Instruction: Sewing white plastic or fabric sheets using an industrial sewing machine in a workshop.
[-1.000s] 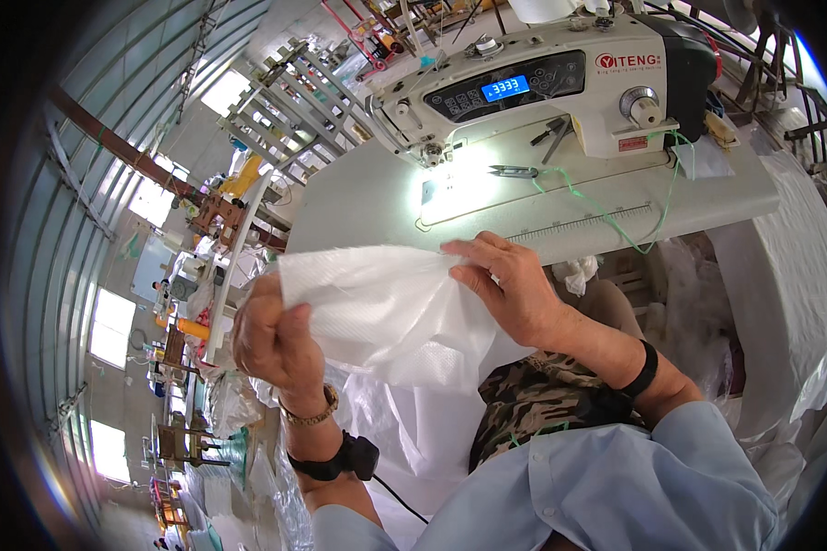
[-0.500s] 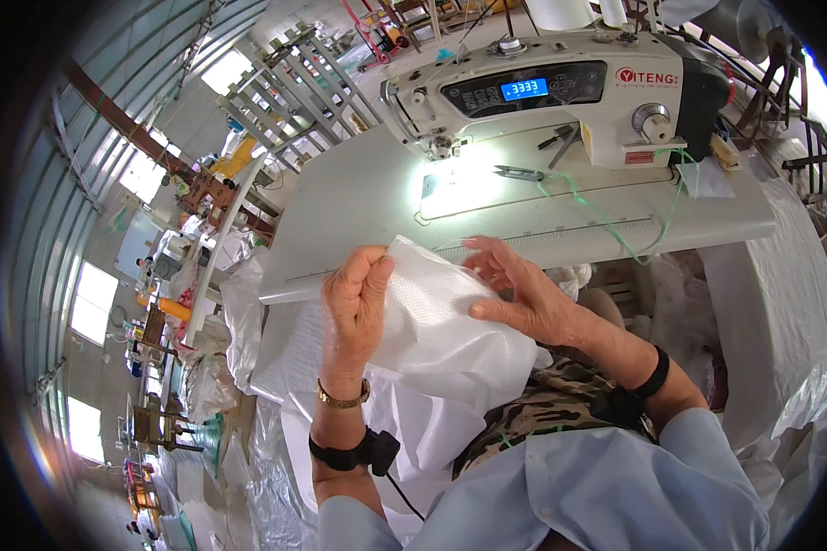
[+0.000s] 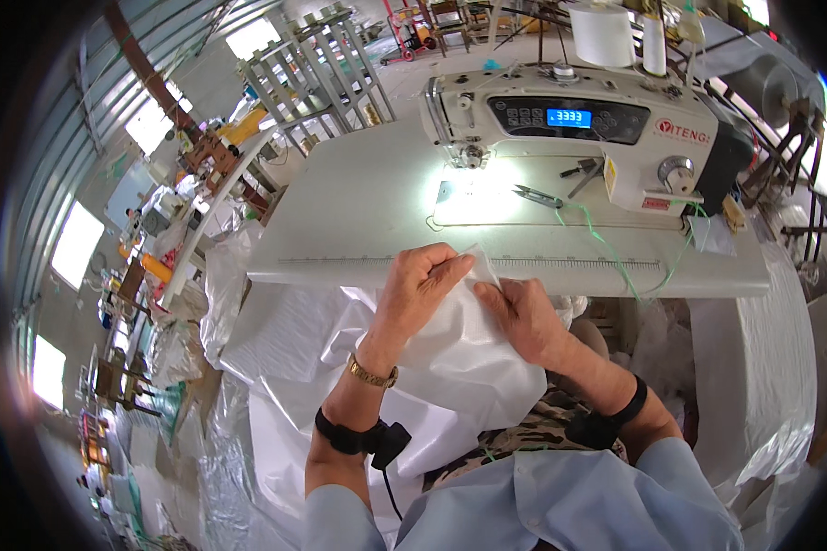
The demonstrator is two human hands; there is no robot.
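Observation:
A sheet of white woven plastic fabric [image 3: 450, 344] hangs from my hands over my lap, below the front edge of the sewing table. My left hand [image 3: 424, 289] pinches its upper corner between thumb and fingers. Close by on the right, my right hand [image 3: 526, 321] has its fingers curled on the same fabric's edge, thumb toward the left hand. Beyond both hands, the sewing machine [image 3: 570, 119] stands on the table, its lamp lighting the needle area. Thread snips [image 3: 538, 196] lie on the tabletop, with green thread [image 3: 606, 243] trailing from them.
The pale tabletop [image 3: 340, 211] carries a ruler strip [image 3: 579, 264] along its front edge. White thread cones [image 3: 602, 35] stand behind the machine. A grey metal rack [image 3: 317, 78] is at the back left. More plastic sheeting [image 3: 749, 349] drapes down at the right.
My left hand has moved right and my right hand slightly down, bringing them closer together. The right fingers, spread before, are now closed on the fabric edge. The view has shifted.

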